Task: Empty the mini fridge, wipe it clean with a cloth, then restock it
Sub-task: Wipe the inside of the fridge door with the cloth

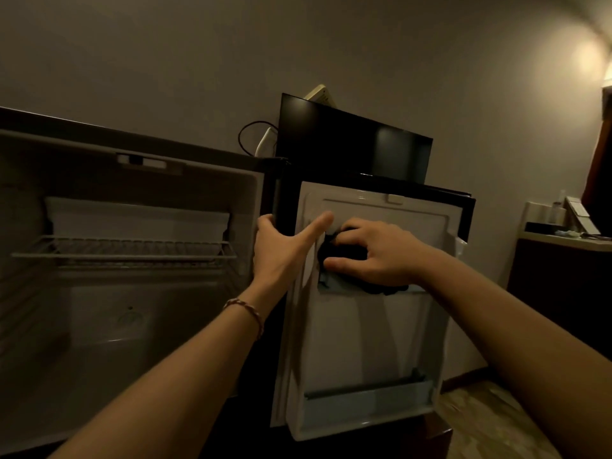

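I am looking at the mini fridge (132,246) standing open at nine o'clock, its wire shelf (122,250) bare, with the door (371,326) swung out at three o'clock of it. My left hand (281,250) is gripping the door's hinge-side edge, fingers curled round it and thumb lying across the inner panel. My right hand (374,253) is pressing a dark cloth (334,251) against the door's upper inner panel, fingers clamped on the bunched fabric. A black screen (354,150) is sitting at twelve o'clock behind the door
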